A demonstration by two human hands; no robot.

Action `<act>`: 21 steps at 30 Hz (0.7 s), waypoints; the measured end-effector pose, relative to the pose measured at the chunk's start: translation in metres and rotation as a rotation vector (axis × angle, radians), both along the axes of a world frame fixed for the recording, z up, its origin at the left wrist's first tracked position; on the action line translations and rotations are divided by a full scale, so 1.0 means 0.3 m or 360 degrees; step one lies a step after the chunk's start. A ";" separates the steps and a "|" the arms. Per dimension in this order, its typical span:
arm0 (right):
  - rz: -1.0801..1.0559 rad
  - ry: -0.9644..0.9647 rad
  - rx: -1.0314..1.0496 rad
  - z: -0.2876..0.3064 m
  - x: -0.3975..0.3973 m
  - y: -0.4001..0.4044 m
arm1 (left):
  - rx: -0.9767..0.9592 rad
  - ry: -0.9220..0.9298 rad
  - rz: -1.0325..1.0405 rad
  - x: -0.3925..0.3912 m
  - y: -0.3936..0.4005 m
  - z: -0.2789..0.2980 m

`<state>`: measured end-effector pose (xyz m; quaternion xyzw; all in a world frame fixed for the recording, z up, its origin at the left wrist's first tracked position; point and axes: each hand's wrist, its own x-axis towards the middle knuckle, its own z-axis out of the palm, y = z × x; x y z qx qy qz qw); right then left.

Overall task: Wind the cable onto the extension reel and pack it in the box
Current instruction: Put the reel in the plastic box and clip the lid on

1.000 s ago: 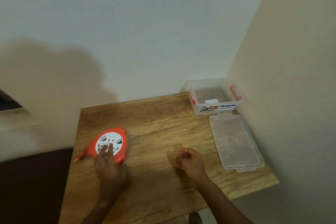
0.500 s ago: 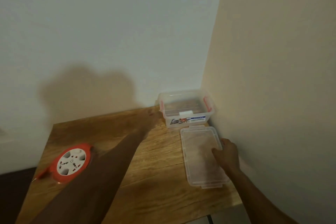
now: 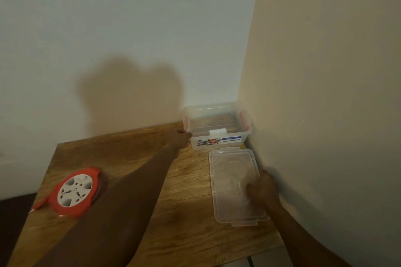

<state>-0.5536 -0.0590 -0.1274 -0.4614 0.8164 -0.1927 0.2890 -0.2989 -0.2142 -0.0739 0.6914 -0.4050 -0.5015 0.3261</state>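
Observation:
The orange extension reel [image 3: 73,193] with a white socket face lies flat at the table's left side, nobody touching it; its cable looks wound in. A clear plastic box [image 3: 217,128] with red clips stands open in the far right corner. My left hand [image 3: 181,137] reaches across and grips the box's left end. The clear lid [image 3: 230,171] lies flat in front of the box. My right hand [image 3: 261,188] holds the lid's right edge, thumb on top.
The wooden table [image 3: 130,158] sits in a corner, with a white wall behind and a beige wall close on the right. Dark floor shows beyond the left edge. The near table edge runs along the bottom right.
My left hand left the reel and reached across to the box's left end. My right hand moved from mid-table to the lid and closed on its right edge. The view swung right.

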 end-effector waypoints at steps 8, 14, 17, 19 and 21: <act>0.0003 0.0015 -0.0035 0.020 0.032 0.022 | -0.0016 0.0109 0.0118 0.102 0.031 -0.023; -0.0005 0.0016 -0.0011 0.018 0.120 0.076 | -0.0045 0.0321 0.0297 0.337 0.167 -0.010; -0.0074 0.0085 -0.0051 0.005 0.144 0.087 | -0.0056 0.0445 0.0315 0.488 0.266 0.005; -0.0085 0.0084 -0.0099 -0.007 0.148 0.090 | -0.0081 0.0481 0.0338 0.581 0.331 0.000; -0.0042 0.0048 -0.0152 -0.023 0.143 0.093 | -0.0103 0.0501 0.0387 0.649 0.382 -0.014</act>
